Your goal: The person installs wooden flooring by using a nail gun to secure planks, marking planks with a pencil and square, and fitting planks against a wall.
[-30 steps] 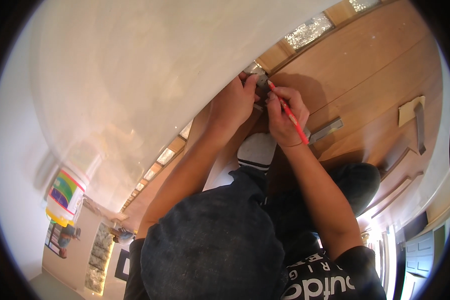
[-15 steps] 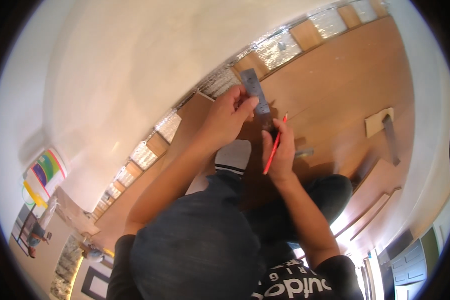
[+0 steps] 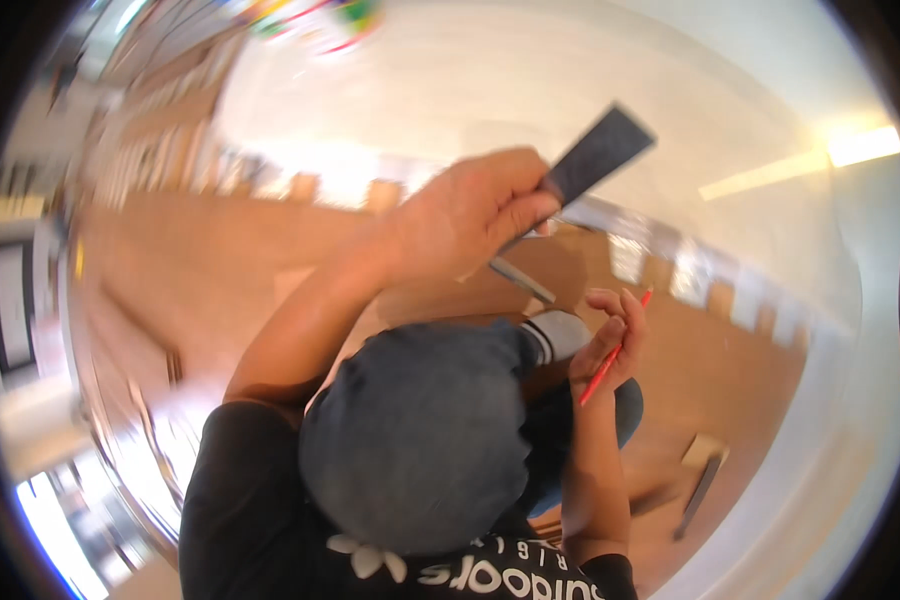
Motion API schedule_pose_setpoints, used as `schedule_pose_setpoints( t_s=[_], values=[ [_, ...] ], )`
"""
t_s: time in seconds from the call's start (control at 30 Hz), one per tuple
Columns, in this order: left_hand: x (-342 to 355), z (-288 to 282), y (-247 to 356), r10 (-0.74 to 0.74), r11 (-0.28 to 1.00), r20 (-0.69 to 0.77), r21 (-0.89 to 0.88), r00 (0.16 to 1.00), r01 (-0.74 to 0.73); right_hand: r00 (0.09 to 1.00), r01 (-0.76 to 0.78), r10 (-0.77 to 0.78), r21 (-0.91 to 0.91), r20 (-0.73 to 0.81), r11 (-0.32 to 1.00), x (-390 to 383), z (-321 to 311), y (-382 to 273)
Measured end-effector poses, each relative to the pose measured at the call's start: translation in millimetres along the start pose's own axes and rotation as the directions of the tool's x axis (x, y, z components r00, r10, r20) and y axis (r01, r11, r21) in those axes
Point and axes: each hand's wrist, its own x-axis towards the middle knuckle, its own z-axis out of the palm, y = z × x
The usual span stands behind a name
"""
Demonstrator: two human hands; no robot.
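Note:
My left hand [image 3: 470,210] is closed round a dark, flat metal square [image 3: 605,155], its wide blade slanting up and to the right past my fingers. A thin metal bar [image 3: 522,281] shows below that hand; it may be the square's other leg, though the join is hidden. Lower and to the right, my right hand [image 3: 610,340] keeps a red pencil [image 3: 615,350] between thumb and fingers, tip upward. The two hands are apart. Beneath them are my bent knee [image 3: 420,430] in dark trousers and my foot in a white sock [image 3: 560,335] with dark stripes.
Brown floor boards [image 3: 220,250] spread around me. Wood blocks [image 3: 720,298] and shiny silver underlay [image 3: 688,272] line the pale wall [image 3: 420,90]. A dark bar [image 3: 698,497] and a small pale offcut [image 3: 705,450] lie at lower right. A colourful bucket [image 3: 320,20] is at the top.
My view has swung round, so wall and bucket sit elsewhere. The left hand has lifted the square away from the floor, and the right hand with the pencil has drawn apart from it.

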Motion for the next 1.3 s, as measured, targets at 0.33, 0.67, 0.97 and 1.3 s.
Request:
schedule_pose_setpoints(
  t_s=[0.33, 0.67, 0.97, 1.3],
  values=[
    [-362.5, -171.0, -59.2, -0.402, 0.845, -0.677, -0.015, 0.616, 0.534, 0.883, -0.181, 0.298, -0.323, 0.363, 0.929, -45.3, 37.7, 112.4],
    [-503.0, -66.9, -252.6, -0.758, 0.634, -0.555, -0.507, 0.342, 0.584, 0.437, 0.731, -0.108, -0.282, 0.893, 0.622, -74.6, 86.6, 123.5],
    [-487.2, -64.2, -326.2, -0.842, 0.524, -0.313, -0.668, 0.439, 0.529, 0.117, 0.987, -0.107, -0.103, 0.987, 0.126, -143.7, 287.7, 130.7],
    [-540.2, 2.3, -478.1, -0.834, 0.536, -0.546, -0.836, 0.076, -0.119, 0.019, 0.823, 0.212, -0.136, 0.977, 0.551, -147.1, 348.6, 66.2]
  ],
)
